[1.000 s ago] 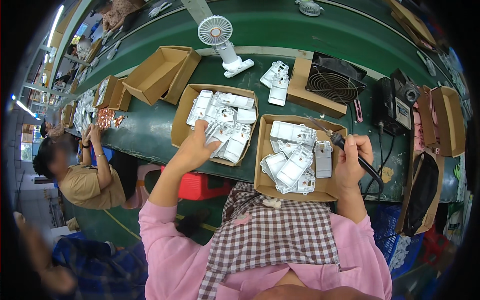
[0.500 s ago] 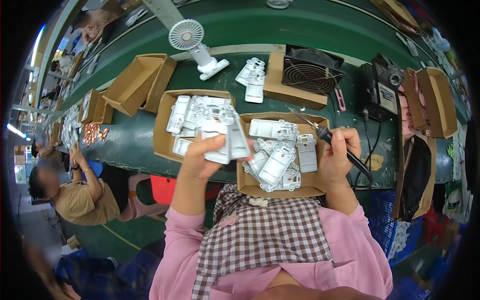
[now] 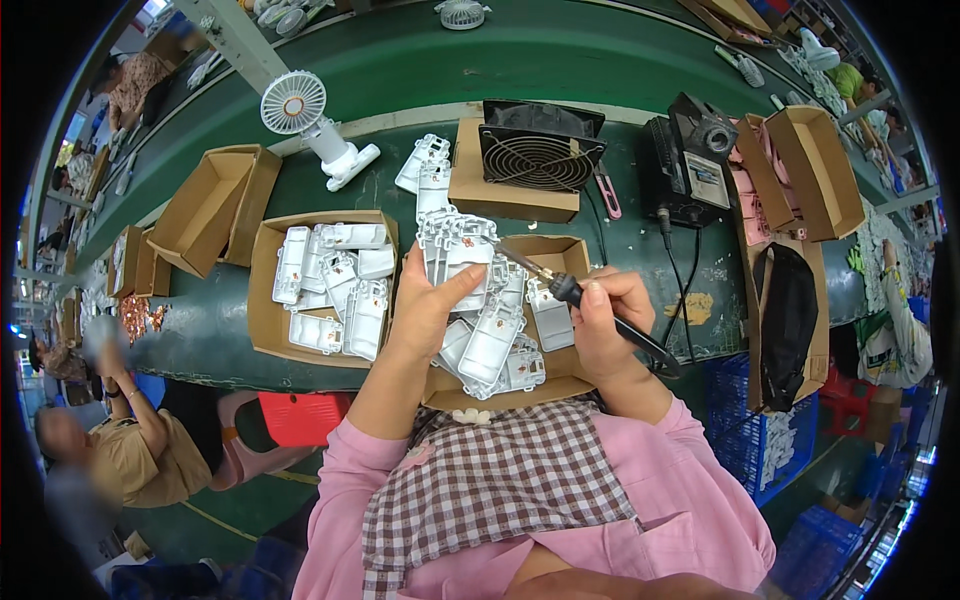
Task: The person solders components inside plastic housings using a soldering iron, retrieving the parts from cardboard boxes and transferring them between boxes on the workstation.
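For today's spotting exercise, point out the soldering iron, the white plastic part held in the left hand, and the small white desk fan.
soldering iron [image 3: 600, 312], head view, on its black handle.
white plastic part [image 3: 462, 252], head view, on its flat face.
desk fan [image 3: 293, 102], head view, on its round grille.

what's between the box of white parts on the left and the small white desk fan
In the head view, only bare green table lies between the left cardboard box of white plastic parts and the white desk fan.

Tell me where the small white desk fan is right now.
In the head view, the small white desk fan stands upper left on the green table, between the empty open cardboard box and the loose white plastic parts.
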### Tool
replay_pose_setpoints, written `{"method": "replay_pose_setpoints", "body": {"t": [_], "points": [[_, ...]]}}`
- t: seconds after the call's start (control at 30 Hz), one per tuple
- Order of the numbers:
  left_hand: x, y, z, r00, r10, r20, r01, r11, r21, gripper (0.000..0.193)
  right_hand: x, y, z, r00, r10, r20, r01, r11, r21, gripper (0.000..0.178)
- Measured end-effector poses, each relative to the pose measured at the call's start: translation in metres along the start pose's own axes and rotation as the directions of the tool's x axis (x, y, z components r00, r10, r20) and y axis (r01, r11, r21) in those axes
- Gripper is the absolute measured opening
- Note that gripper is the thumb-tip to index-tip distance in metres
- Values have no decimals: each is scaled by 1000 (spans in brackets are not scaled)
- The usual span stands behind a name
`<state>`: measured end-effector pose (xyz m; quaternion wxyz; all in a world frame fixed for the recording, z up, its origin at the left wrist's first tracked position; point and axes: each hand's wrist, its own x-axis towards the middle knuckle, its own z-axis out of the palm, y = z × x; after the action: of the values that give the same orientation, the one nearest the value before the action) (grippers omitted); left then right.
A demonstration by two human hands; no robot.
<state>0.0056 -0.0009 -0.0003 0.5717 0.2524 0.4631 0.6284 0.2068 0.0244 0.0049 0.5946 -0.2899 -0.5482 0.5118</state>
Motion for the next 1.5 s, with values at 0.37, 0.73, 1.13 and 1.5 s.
{"method": "replay_pose_setpoints", "body": {"t": [0.37,0.73,1.13,1.5], "points": [[-1,2,-2,1000,7,-16,-6,1000,24,42,9,-4,10,996,46,71,-30,977,-212,13],[-2,5,-1,1000,6,-13,-6,1000,27,44,11,-2,11,996,38,81,-16,968,-252,14],[-1,4,-2,1000,1,-20,-1,1000,19,42,9,-1,9,996,63,58,-50,976,-214,13],[-1,2,-2,1000,-6,10,6,1000,11,46,10,-3,12,993,95,70,-83,984,-157,13]]}}
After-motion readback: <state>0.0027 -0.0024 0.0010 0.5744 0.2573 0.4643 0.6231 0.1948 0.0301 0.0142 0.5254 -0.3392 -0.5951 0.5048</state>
